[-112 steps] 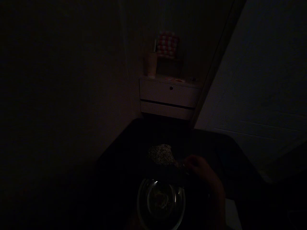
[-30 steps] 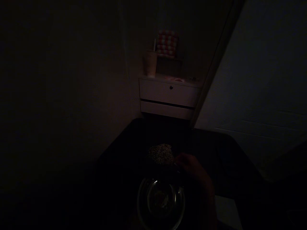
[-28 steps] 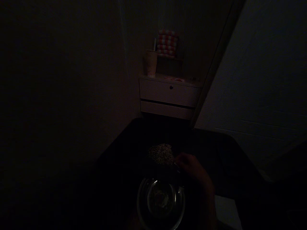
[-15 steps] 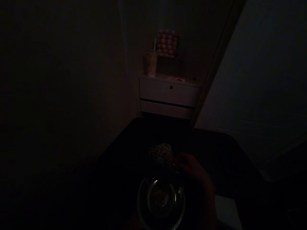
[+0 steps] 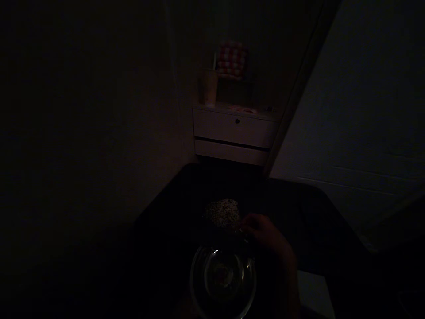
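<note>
Beside right hand [image 5: 262, 232] fingers: speckled mound [image 5: 223, 213], touching; glass bowl [image 5: 222, 280] just below. Grip too dark to tell.

We look down at a dark worktop [image 5: 186, 195] with a rounded far corner; the light is very weak. Near its front edge stands a glass bowl [image 5: 222, 279]. Just behind the bowl, toward the middle, lies a pale speckled heap [image 5: 223, 213]; we cannot tell if they touch. At the front right corner we see a pale flat piece [image 5: 312, 290], too dim to name.
</note>
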Motion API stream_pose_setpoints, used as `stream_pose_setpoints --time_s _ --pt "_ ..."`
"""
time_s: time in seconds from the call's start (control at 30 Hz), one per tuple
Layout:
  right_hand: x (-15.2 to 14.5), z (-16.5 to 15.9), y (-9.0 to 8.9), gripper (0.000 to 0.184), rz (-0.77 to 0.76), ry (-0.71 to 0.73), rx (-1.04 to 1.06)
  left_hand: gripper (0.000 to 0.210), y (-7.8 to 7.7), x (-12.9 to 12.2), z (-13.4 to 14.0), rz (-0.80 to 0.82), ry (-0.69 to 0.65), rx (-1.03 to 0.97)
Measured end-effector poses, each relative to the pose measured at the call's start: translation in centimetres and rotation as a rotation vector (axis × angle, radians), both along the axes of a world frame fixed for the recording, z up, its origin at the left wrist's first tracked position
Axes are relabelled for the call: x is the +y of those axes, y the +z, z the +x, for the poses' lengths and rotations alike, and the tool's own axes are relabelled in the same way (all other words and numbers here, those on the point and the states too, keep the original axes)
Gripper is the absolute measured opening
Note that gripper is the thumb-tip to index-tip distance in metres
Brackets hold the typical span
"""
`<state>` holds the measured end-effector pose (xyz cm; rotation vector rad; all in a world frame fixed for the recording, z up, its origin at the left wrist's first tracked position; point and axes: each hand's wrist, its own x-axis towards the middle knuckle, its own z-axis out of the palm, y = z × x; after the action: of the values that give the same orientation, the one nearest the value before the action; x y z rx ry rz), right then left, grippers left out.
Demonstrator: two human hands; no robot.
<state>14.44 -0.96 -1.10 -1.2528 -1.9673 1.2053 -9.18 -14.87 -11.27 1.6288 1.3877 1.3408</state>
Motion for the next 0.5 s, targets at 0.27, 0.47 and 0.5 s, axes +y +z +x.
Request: stream_pose_setpoints --time_s 0.27,0.47,0.5 --pt "-0.5 -0.3 0.7 0.022 -0.011 -0.010 -0.008 0.083 -1.1 1.6 -0.2 0.056 -0.017 0.071" --pt "-0.5 -0.6 0.8 0.021 0.012 -0.011 0.001 0.073 -0.9 1.5 0.0 0.048 0.007 0.044" --pt "-0.5 -0.7 0.9 0.021 0.011 -0.014 -0.001 0.071 -0.8 1.4 0.1 0.043 0.010 0.036"
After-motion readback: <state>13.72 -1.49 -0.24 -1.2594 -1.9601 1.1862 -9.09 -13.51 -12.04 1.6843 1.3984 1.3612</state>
